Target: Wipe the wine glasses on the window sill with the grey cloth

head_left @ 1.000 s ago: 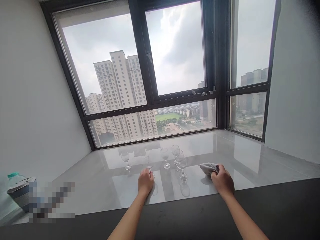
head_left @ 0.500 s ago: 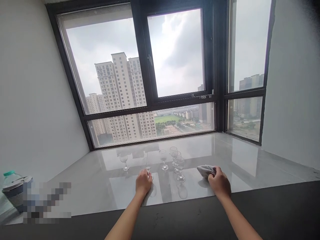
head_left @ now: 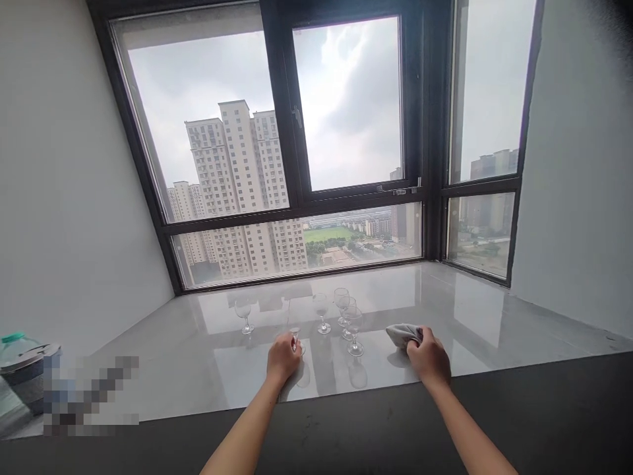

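My left hand (head_left: 283, 356) is closed around a clear stemmed glass (head_left: 295, 332) near the front of the glossy sill; the fingers hide part of it. To the right, my right hand (head_left: 429, 355) grips a bunched grey cloth (head_left: 402, 335), held just over the sill's surface. Between the hands stand several upright stemmed glasses, the closest being a wine glass (head_left: 354, 330) with another glass (head_left: 321, 313) farther back to its left. One more glass (head_left: 244, 316) stands apart, beyond my left hand and to its left.
The pale, reflective sill (head_left: 173, 369) ends in a dark front face. A dark-framed window (head_left: 297, 214) rises behind it. At the far left sit a dark container (head_left: 24, 373) and a green-capped bottle (head_left: 13, 338), beside a blurred-out patch. Walls close both sides.
The whole view has shifted slightly. Both hands keep their grips, on the glass and the cloth, and the standing glasses have not moved on the sill.
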{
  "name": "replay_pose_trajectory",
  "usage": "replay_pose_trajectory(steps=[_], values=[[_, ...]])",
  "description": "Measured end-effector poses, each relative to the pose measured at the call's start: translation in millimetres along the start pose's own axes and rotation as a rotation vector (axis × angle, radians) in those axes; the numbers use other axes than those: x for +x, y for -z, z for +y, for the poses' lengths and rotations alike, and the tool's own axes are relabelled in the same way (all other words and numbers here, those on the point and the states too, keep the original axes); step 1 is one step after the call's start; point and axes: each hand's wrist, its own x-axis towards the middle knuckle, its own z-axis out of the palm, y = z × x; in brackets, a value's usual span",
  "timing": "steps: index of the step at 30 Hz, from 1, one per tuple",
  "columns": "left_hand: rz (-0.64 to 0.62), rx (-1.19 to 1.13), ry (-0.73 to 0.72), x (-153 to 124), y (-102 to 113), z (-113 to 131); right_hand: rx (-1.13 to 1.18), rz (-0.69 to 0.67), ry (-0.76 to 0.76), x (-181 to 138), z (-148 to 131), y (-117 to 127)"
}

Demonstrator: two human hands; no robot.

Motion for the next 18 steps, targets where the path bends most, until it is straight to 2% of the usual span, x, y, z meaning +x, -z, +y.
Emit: replay_pose_trajectory(steps=[18], values=[[0.001, -0.01, -0.022, 1.8, -3.0, -2.5, -0.022, 0.005, -0.001, 1.0, -1.2, -0.3]])
